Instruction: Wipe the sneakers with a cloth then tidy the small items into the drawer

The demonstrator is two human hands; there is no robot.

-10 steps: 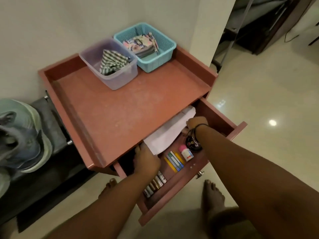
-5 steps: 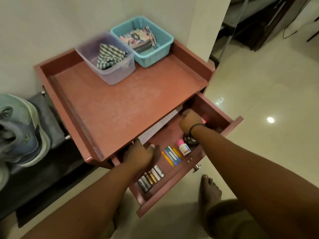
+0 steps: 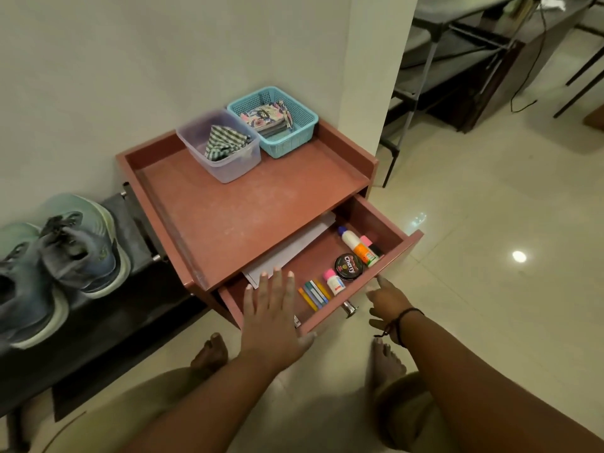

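The red-brown drawer (image 3: pixel 400 241) stands pulled out under the cabinet top (image 3: pixel 248 204). In it lie white papers (image 3: pixel 294 248), a glue bottle (image 3: pixel 358 246), a black polish tin (image 3: pixel 349 266), a small pink-capped bottle (image 3: pixel 334 282) and several coloured sticks (image 3: pixel 313 294). My left hand (image 3: pixel 271 315) hovers flat over the drawer's left front, fingers spread, holding nothing. My right hand (image 3: pixel 387 304) is at the drawer's front edge by the metal knob (image 3: pixel 349 309), one finger extended, empty. A striped cloth (image 3: pixel 225 146) lies in a clear tub (image 3: pixel 222 168). Grey-green sneakers (image 3: pixel 65 256) sit at left.
A blue basket (image 3: pixel 305 125) with patterned pouches stands at the cabinet's back right, against a white pillar. The sneakers rest on a low black rack (image 3: pixel 108 325). My bare feet are on the tiled floor below the drawer. Dark furniture stands at far right.
Both hands have come out of the drawer and back toward its front edge. The papers now lie further back, and the glue bottle shows. The camera has pulled back.
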